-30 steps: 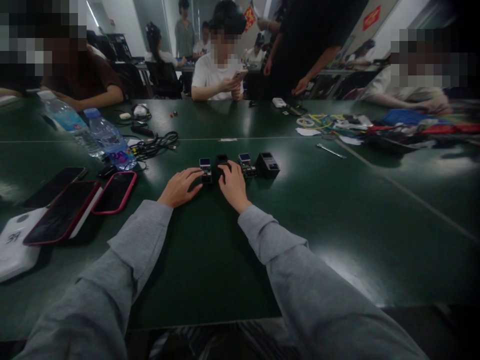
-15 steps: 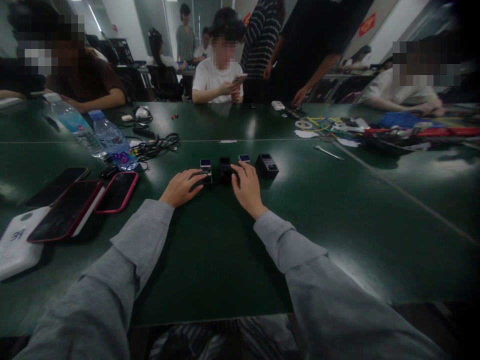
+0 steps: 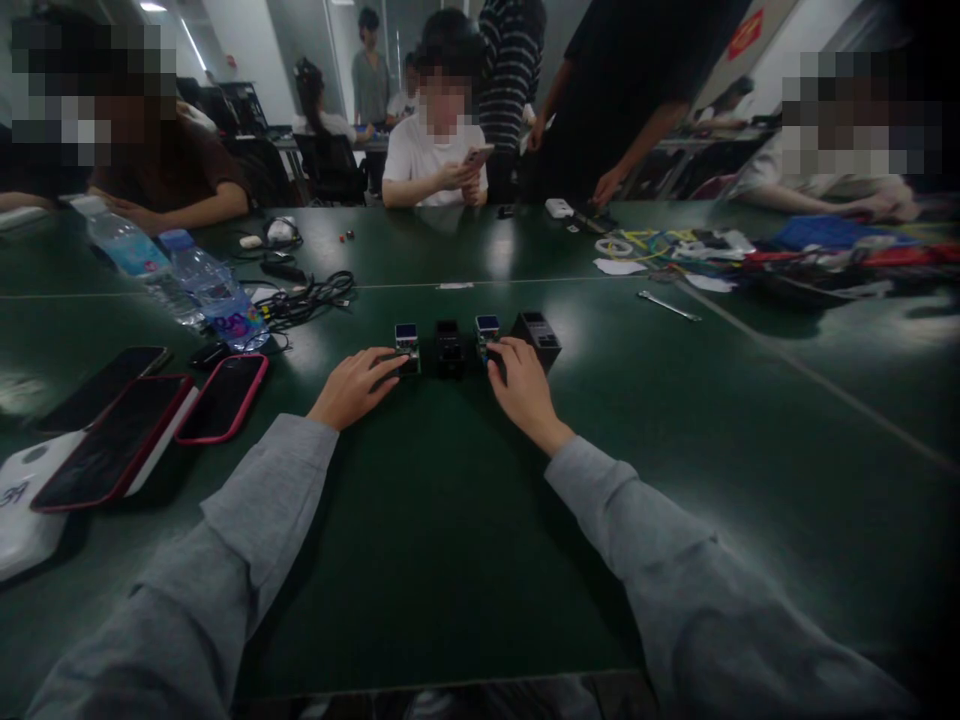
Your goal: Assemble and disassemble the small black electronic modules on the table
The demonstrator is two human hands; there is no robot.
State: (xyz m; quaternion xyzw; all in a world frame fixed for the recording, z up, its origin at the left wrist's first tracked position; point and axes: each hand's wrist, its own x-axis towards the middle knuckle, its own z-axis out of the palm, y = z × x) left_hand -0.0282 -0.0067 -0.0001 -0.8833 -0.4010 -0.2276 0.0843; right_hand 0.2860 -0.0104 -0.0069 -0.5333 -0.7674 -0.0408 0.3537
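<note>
Several small box-shaped devices stand in a row on the dark green table. My left hand (image 3: 354, 390) reaches to the leftmost one, a small device with a blue screen (image 3: 406, 333); its fingers are stretched and apart, with the tips touching the near part. My right hand (image 3: 525, 388) has its fingertips at a similar device with a blue screen (image 3: 487, 325), fingers spread and partly covering its lower portion. Between the two devices stands a black box-like device (image 3: 448, 345), touched by neither hand. A larger black box (image 3: 538, 333) sits just beyond my right fingers.
Left are phones, including a pink-cased phone (image 3: 223, 398), a white case (image 3: 30, 525), water bottles (image 3: 217, 300) and black cables (image 3: 311, 298). A wrench (image 3: 670, 306) and a wire pile (image 3: 675, 247) lie right. Across sits a person with a phone (image 3: 435, 165); others are around.
My right hand has moved right, from beside the black device to the right-hand screen device, uncovering both. My left hand stays at the leftmost device. The view has shifted slightly.
</note>
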